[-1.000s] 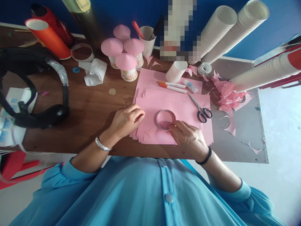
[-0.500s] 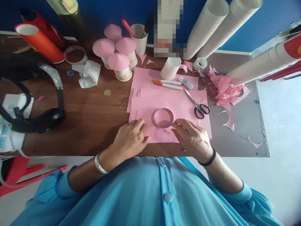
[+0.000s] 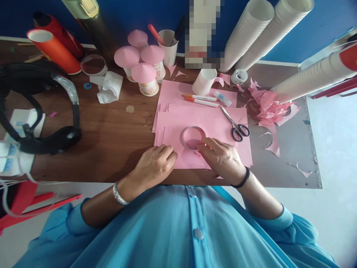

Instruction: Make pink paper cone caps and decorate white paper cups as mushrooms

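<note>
A thin grey ring (image 3: pixel 183 139) lies flat on a stack of pink paper sheets (image 3: pixel 206 119). At the ring's lower right rim, my right hand (image 3: pixel 221 156) has its thumb and index finger pinched together; whatever sits between them is hidden. My left hand (image 3: pixel 156 163) rests curled on the lower left edge of the paper, apart from the ring, its fingertips out of sight. Scissors with black handles (image 3: pixel 236 131) lie on the sheets to the right. Above the ring are two markers (image 3: pixel 201 101), a small white tube (image 3: pixel 222 98) and an upturned white paper cup (image 3: pixel 204 82).
Several cups with pink cone tops (image 3: pixel 143 73) stand at the back left, beside a cup of pens (image 3: pixel 169 52). Tall paper cup stacks (image 3: pixel 248 33) rise at the back right above pink scraps (image 3: pixel 269 106). A black headset-like frame (image 3: pixel 63 139) occupies the left side.
My right hand has moved a little left along the ring's lower rim. My left thumb has drawn in against the curled fingers. The view has shifted slightly.
</note>
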{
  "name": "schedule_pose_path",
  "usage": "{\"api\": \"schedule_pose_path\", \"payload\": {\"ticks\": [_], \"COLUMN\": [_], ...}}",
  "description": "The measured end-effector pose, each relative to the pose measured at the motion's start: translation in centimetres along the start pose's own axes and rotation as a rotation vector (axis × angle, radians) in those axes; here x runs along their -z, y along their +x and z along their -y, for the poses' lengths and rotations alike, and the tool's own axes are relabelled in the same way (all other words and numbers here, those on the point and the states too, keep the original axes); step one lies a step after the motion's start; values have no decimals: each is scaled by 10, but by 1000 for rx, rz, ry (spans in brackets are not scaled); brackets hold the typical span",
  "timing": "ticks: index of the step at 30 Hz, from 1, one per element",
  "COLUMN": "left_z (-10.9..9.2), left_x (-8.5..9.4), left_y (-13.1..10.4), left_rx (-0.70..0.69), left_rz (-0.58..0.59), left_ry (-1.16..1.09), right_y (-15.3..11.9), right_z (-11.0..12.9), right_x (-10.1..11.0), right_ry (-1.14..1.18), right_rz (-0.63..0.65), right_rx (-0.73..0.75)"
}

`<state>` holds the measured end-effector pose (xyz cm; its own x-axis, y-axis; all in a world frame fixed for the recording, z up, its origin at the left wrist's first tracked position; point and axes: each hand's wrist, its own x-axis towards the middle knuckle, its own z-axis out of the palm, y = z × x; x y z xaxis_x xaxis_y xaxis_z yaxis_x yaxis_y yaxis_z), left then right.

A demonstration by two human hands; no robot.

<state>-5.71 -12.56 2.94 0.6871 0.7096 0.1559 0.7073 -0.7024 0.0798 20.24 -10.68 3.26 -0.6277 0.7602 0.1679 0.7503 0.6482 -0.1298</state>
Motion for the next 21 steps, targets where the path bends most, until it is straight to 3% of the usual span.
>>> {"api": "schedule_pose_path", "payload": {"ticks": [21], "left_z": [10], "left_x": [3], "left_y": [-7], "left_rx": [-13], "left_rz": [-18], "left_ry": [16], "right_y": [12], "right_z": [3], "right_x": [-7], "right_ry": [-27], "right_rz": [-32], "right_rx": [34]}}
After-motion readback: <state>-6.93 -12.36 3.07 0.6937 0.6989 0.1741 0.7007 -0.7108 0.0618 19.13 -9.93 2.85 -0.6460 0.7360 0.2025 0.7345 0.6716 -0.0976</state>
